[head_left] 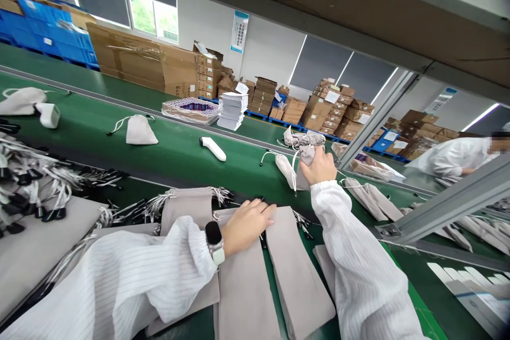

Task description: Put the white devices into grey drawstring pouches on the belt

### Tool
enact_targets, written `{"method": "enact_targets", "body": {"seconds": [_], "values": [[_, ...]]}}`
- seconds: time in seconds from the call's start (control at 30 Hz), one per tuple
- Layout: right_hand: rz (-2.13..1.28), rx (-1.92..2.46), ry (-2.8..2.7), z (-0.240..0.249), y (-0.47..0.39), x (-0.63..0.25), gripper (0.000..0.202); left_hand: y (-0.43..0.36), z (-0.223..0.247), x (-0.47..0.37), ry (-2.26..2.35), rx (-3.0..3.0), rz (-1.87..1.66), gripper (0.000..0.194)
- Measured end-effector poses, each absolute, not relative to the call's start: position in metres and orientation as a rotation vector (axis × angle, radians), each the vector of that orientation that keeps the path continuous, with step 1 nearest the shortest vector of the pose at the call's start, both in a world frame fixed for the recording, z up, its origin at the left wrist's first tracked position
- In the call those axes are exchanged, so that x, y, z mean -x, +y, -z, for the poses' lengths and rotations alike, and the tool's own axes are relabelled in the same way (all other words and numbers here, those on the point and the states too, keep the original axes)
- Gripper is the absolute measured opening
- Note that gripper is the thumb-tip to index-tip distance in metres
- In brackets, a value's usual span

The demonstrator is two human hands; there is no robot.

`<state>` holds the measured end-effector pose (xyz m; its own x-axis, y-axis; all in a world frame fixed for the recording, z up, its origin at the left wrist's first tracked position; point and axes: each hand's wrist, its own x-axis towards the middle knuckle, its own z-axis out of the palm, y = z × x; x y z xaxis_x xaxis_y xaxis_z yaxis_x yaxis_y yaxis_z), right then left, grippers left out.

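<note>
My right hand (322, 166) is closed round the gathered top of a grey drawstring pouch (303, 180) on the green conveyor belt. More grey pouches (305, 138) lie bunched just beyond it. My left hand (247, 227), a watch on its wrist, rests with fingers stretched out over the top end of a stack of flat grey drawstring pouches (243, 281). Beside it lies another flat stack (298, 271). On the belt are a white handheld device (214, 149) and a single filled-looking pouch (141, 130). At the far left, a second white device (49, 115) touches another pouch (24, 101).
White cords with black ends (35, 186) pile up at left. Across the belt stand a stack of white booklets (232, 110) and a plastic-lined tray (191, 109). A metal post (438, 207) rises at right. A co-worker in white (462, 154) sits beyond it.
</note>
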<state>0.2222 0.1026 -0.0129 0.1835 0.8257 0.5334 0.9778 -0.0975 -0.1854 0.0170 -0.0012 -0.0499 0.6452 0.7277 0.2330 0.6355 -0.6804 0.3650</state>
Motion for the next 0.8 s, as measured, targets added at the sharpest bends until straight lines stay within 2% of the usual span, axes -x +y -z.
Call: {"method": "enact_targets", "body": {"seconds": [0.07, 0.17, 0.33, 0.47, 0.6, 0.8], "values": [[0.398, 2.287, -1.705, 0.026, 0.109, -0.239, 0.046, -0.001, 0.062, -0.018, 1.175, -2.645, -0.42, 0.032], [0.201, 2.604, -1.586, 0.052, 0.116, -0.262, 0.045, -0.002, 0.063, -0.017, 1.26, -2.649, -0.388, 0.031], [0.004, 2.73, -1.503, 0.081, 0.119, -0.288, 0.041, -0.004, 0.058, -0.017, 1.235, -2.668, -0.498, 0.03], [0.068, 2.678, -1.55, 0.074, 0.121, -0.285, 0.045, -0.006, 0.059, -0.017, 1.196, -2.719, -0.563, 0.026], [0.209, 2.432, -1.724, 0.056, 0.124, -0.259, 0.047, -0.009, 0.06, -0.019, 1.153, -2.888, -0.558, 0.023], [-0.041, 1.935, -2.254, 0.072, 0.108, -0.192, 0.039, -0.011, 0.064, -0.024, 1.145, -3.068, -0.636, 0.022]]}}
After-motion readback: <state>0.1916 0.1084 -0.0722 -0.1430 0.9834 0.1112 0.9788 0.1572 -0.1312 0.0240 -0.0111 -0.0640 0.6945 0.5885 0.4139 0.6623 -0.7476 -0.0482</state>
